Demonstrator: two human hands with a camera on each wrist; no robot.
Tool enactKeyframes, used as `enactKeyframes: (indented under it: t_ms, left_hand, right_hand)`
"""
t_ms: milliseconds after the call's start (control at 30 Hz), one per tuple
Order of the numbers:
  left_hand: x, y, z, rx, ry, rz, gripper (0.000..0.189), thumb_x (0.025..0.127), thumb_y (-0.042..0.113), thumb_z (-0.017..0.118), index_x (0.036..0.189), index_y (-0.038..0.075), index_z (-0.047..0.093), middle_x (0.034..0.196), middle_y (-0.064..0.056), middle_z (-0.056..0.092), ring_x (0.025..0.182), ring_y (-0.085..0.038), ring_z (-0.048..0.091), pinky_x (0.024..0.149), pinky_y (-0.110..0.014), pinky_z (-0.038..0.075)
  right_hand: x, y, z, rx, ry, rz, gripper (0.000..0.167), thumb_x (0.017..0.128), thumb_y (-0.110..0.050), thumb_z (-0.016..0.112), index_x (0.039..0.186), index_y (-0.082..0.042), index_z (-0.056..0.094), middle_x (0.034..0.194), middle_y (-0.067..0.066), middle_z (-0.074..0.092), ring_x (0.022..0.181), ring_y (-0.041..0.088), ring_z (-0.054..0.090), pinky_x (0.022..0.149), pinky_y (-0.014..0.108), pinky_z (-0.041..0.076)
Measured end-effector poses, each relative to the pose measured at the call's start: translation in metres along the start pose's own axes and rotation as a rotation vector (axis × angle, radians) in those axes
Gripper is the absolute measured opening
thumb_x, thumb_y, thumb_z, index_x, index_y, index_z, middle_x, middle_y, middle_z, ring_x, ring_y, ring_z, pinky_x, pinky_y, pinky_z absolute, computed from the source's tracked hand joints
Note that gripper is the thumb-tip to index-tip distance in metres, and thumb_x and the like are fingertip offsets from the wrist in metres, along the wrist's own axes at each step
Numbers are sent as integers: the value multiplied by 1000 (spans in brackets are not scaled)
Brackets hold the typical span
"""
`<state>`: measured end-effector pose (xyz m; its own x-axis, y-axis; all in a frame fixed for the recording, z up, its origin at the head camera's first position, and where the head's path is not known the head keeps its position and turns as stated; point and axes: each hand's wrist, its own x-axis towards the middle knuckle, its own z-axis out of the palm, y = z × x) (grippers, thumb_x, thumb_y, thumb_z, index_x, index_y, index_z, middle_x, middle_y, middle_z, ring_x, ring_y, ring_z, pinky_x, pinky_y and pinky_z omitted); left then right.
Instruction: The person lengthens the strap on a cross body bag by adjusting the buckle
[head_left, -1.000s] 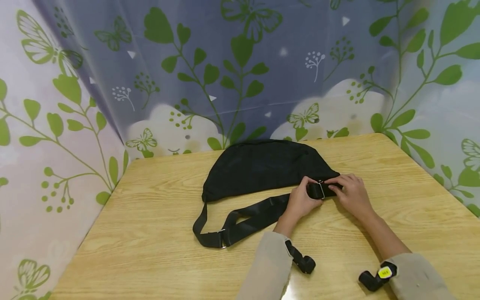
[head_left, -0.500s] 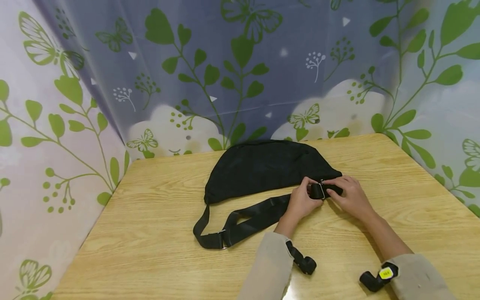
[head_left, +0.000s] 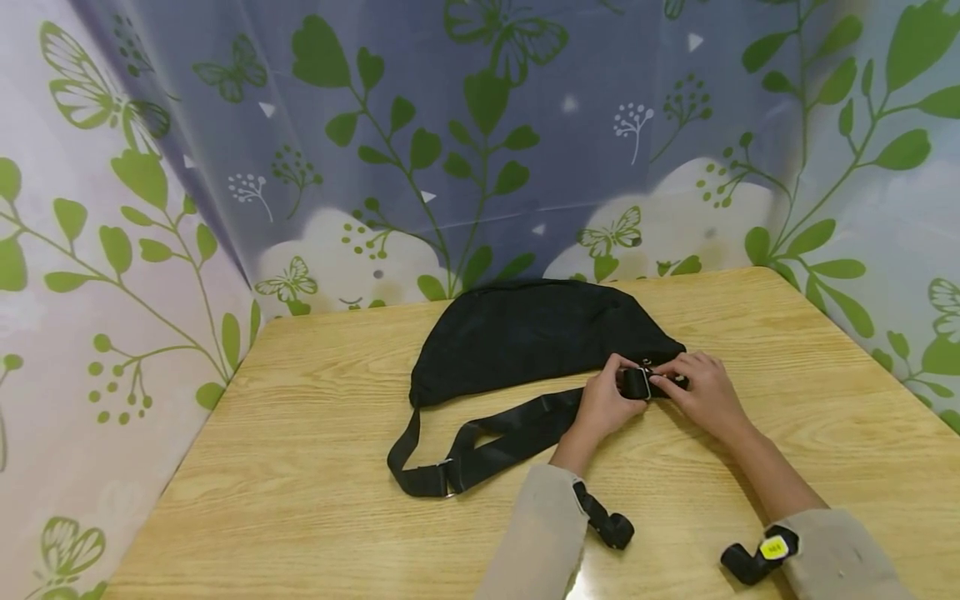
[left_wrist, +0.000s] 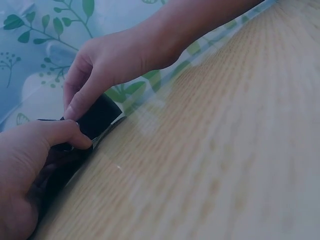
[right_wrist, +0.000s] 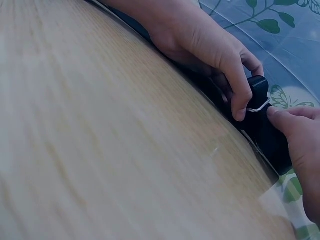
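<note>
A black waist bag (head_left: 532, 337) lies flat near the back of the table, its black webbing strap (head_left: 510, 437) looped in front. My left hand (head_left: 600, 404) grips the strap just left of a metal ring buckle (right_wrist: 260, 106), thumb below and fingers above. Webbing bulges up in a small loop beside that buckle. On the buckle's other side, my right hand (head_left: 705, 392) pinches the strap between thumb and fingers, close to the bag's right corner. Another metal slider (head_left: 447, 479) sits at the strap's left bend. In the left wrist view, the fingers partly hide the buckle.
The wood-grain table (head_left: 300, 425) bears the bag. A patterned curtain (head_left: 480, 150) with leaves and butterflies hangs right behind it and along both sides. Black wrist mounts (head_left: 611, 525) stick out from both sleeves, over the table's front.
The right fingers have shifted slightly on the strap beside the buckle. My left hand keeps its grip. Bag and strap lie almost the same; the view has moved a little.
</note>
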<state>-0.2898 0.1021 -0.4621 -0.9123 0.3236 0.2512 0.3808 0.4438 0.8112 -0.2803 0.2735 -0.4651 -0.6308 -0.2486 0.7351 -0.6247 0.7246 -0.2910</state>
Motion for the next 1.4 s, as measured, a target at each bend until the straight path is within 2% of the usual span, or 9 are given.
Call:
enactKeyframes:
  t_ms: [133,267,467,600,800,933,1267,1400]
  left_hand:
    - [0,0,0,6,-2,-1,48,69,6,79,106,18,51,88,3,60,75,-5,55,67,-18,43]
    - [0,1,0,17,-2,-7,48,69,6,79,106,18,52,88,3,60,75,-5,55,66,-18,43]
    - [0,2,0,17,12,-19,46,69,8,79,105,19,52,83,7,57,72,-4,53,65,-18,42]
    - [0,1,0,11,12,-21,46,70,8,79,105,19,52,79,9,54,70,-4,53,64,-18,42]
    - [0,1,0,20,-5,-14,46,71,9,78,108,19,52,81,8,54,73,-5,54,66,-19,43]
    - [0,1,-1,23,-23,-18,46,73,11,78,109,19,51,83,8,54,76,-6,54,68,-20,44]
    - [0,1,0,39,-13,-5,46,73,12,77,111,20,53,82,8,55,72,-4,53,65,-19,43]
    - [0,3,0,72,34,26,46,72,12,77,112,19,55,82,9,52,72,-4,50,64,-18,40]
  right_hand:
    - [0,-1,-1,-24,5,11,14,67,-2,76,79,-5,68,75,6,61,75,28,51,78,51,34]
    - [0,-3,-3,-46,-1,62,13,68,-1,76,78,-3,68,76,9,62,79,32,52,81,52,33]
    - [2,-4,-6,-41,-17,155,8,72,2,73,76,1,66,77,14,61,81,36,53,80,50,35]
    - [2,-3,-6,-29,-30,188,7,74,4,71,77,1,65,79,16,61,83,37,53,79,50,36]
    - [-1,-2,-7,13,-72,116,17,76,6,68,91,-1,68,87,15,63,92,36,50,86,54,31]
    - [-2,-2,-5,41,-100,71,22,77,1,69,99,-2,68,91,13,65,92,33,49,88,55,27]
    - [1,-1,-2,19,-22,23,23,70,8,72,89,-3,69,82,9,64,85,34,54,84,52,31]
    - [1,0,-3,2,2,50,22,70,8,72,88,-3,69,81,11,63,82,34,53,81,51,34]
